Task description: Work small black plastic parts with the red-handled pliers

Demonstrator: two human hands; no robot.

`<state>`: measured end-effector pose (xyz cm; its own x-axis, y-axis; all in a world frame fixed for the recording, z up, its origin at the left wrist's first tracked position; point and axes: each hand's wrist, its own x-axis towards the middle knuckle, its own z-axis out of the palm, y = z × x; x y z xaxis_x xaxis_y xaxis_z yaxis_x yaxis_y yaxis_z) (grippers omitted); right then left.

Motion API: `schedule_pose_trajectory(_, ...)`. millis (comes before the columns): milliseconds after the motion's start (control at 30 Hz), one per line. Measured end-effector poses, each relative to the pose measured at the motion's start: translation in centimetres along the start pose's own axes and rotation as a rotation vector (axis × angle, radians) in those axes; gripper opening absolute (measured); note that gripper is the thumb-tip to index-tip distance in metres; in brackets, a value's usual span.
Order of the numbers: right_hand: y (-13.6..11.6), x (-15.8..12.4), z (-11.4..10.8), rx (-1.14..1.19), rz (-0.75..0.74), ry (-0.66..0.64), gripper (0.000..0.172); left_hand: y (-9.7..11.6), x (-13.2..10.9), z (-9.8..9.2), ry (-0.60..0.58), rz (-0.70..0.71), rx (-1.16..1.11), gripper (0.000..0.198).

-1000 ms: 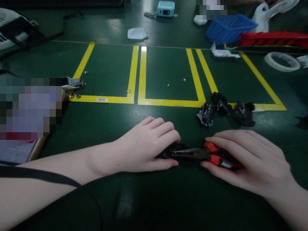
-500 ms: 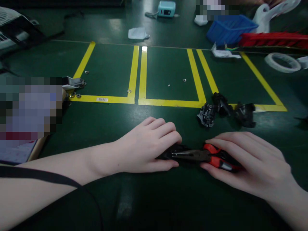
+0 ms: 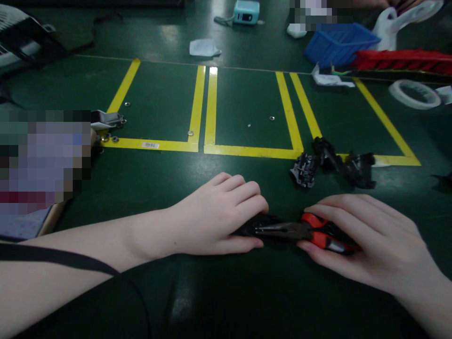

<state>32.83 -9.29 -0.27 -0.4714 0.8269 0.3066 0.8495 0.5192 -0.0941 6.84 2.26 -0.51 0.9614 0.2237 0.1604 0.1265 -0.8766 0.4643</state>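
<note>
My left hand [image 3: 229, 216] is closed around a black plastic part [image 3: 247, 225], pressed low over the green table. Most of that part is covered by my fingers and thumb. In my right hand [image 3: 367, 240] is a pair of needle-nose pliers [image 3: 319, 230] with red and black handles. The pliers' jaws point left and lie over the black part, close to my left thumb and forefinger. Whether the jaws grip anything is too dark to tell. Just beyond the pliers lie several loose black plastic pieces [image 3: 304, 169].
Yellow tape [image 3: 252, 150] marks rectangles on the green tabletop, with small metal rings [image 3: 271, 118] scattered there. A blue basket [image 3: 341, 44], a red bin [image 3: 402, 61] and a tape roll [image 3: 415, 94] stand at the back right. A light-blue device [image 3: 246, 12] sits at the far edge.
Both hands and the pliers sit almost where they were, shifted very slightly right in the picture. The hold on the black part and the pliers looks the same.
</note>
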Motion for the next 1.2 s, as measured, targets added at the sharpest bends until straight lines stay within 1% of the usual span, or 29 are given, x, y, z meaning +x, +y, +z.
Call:
schedule_pose_trajectory(100, -0.1, -0.1, -0.1, 0.013, 0.027, -0.008, 0.022, -0.1, 0.0, 0.0, -0.002, 0.008, -0.007, 0.032)
schedule_pose_trajectory(200, -0.1, -0.1, -0.1, 0.02, 0.023, -0.012, 0.024, -0.1, 0.0, 0.1, 0.003, 0.013, -0.001, 0.032)
schedule_pose_trajectory(433, 0.0, 0.2, -0.2, -0.021, -0.052, -0.003, 0.028, 0.0, 0.0, 0.0, -0.015, 0.009, -0.011, 0.028)
schedule_pose_trajectory(600, -0.5, 0.3, -0.1, -0.021, -0.036, 0.023, 0.027, 0.0, -0.1, 0.1, -0.009, 0.013, 0.002, 0.029)
schedule_pose_trajectory(733, -0.9, 0.2, -0.2, -0.033, -0.031, 0.017, 0.027, 0.0, -0.1, 0.0, -0.017, 0.018, 0.004, 0.029)
schedule_pose_trajectory(1033, -0.2, 0.2, -0.2, -0.019, -0.039, 0.018, 0.022, 0.0, 0.0, -0.1, -0.013, 0.015, 0.005, 0.031)
schedule_pose_trajectory(1200, -0.5, 0.3, 0.0, -0.032, -0.044, 0.026, 0.023, 0.0, -0.1, -0.1, -0.015, 0.017, 0.02, 0.031)
